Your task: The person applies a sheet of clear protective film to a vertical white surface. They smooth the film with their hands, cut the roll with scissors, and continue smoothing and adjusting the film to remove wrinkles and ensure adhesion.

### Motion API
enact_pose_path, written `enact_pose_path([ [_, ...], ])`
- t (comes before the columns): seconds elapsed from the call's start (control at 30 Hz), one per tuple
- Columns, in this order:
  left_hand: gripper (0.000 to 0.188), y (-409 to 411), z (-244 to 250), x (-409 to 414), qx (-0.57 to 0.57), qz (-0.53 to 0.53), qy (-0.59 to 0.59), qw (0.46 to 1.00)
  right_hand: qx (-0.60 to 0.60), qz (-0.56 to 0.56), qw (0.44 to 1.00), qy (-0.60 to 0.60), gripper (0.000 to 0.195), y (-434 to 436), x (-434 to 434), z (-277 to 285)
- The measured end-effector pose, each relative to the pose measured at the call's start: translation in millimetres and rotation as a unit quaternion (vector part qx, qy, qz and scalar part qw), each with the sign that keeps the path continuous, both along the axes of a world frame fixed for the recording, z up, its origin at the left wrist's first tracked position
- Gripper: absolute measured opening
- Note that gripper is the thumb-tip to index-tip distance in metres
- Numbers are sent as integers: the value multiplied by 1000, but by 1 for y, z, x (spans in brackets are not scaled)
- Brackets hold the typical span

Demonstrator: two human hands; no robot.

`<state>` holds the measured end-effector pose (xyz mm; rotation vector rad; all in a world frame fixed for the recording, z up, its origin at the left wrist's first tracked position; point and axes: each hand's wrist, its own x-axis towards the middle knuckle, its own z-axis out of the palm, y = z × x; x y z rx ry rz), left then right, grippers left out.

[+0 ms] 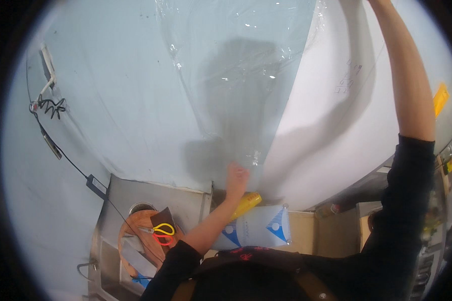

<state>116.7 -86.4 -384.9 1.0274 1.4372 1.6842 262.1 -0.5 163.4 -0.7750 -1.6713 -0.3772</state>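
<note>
A clear plastic film (226,79) covers part of the wall before me, wrinkled and shiny in places. My left hand (238,175), slightly blurred, is at the film's lower part; its fingers look curled, but whether they pinch the film cannot be told. Just below that hand lies a yellow roll (247,205), partly behind my forearm. A white and blue printed package (256,227) is under the roll. My right arm reaches up along the right side, and the right hand is beyond the top edge of the view.
At the lower left, a round wooden board (126,259) over a metal sink (111,259) bears scissors (164,229) with yellow and red handles and a cleaver (139,259). A black cable with a power adapter (96,187) hangs at the left wall. Shelving stands at the right.
</note>
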Motion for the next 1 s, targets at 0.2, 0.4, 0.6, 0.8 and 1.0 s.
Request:
enact_pose_path([
  [0.2, 17, -7, 22, 11, 76, -22, 163, 983, -5, 18, 999, -46, 26, 5, 11, 14],
  [0.4, 21, 2, 160, -30, 410, 115, 387, 818, 78, 5, 992, -100, 41, -2, 11, -32],
  [0.6, 36, 62, 381, -52, 515, 183, 436, 716, 140, -43, 984, -106, 36, 17, 8, -32],
  [0.8, 30, 83, 529, -49, 609, 194, 587, 497, 84, 63, 992, -74, 18, 21, -2, 2],
  [1.0, 15, 104, 558, -44, 554, 134, 581, 581, 143, 21, 986, -88, 16, 27, 4, 15],
])
